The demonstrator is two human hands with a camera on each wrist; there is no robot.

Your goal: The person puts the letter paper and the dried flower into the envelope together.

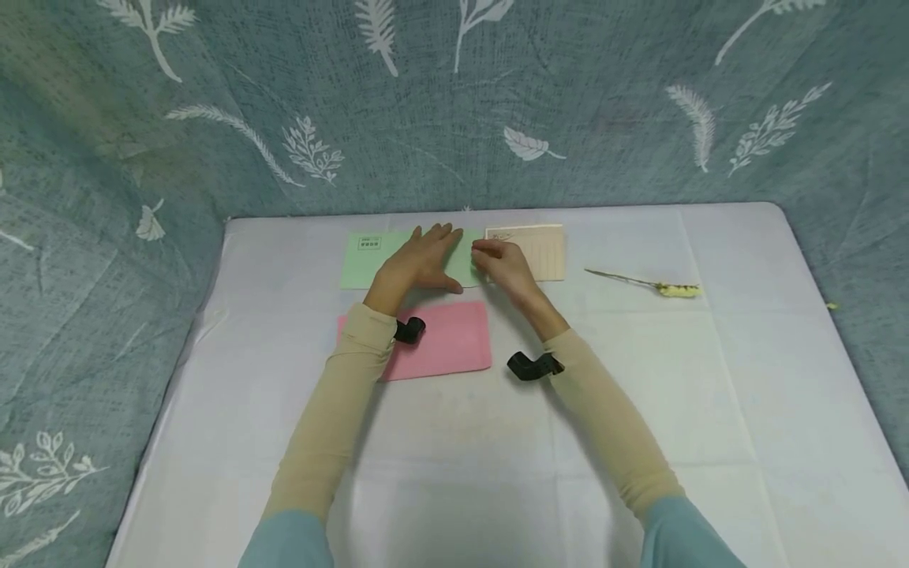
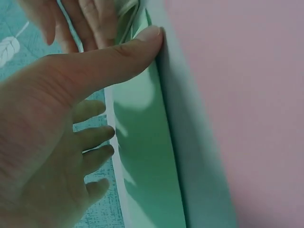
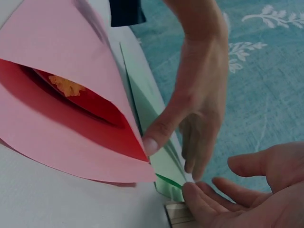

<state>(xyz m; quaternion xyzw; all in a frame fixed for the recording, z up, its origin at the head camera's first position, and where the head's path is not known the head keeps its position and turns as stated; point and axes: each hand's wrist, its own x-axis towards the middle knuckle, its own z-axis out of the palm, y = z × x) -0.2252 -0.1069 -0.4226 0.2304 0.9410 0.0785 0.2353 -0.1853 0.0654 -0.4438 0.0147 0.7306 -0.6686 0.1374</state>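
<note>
I am pressing my left hand (image 1: 424, 256) flat on the green envelope (image 1: 369, 260), fingers spread and straight, the thumb (image 2: 118, 57) lying along its near edge. The green envelope is lying at the far side of the table (image 1: 746, 379), just behind the pink envelope (image 1: 447, 339). My right hand (image 1: 500, 264) is working at the green envelope's right end, the fingertips (image 3: 199, 194) pinching its mouth where it is gaping slightly. Just right of that hand, a cream letter sheet (image 1: 543, 248) with ruled lines is lying flat. The pink envelope is sitting open nearer me, showing a red inside with something yellow in it. A dried flower stem (image 1: 649, 284) is resting well apart to the right.
</note>
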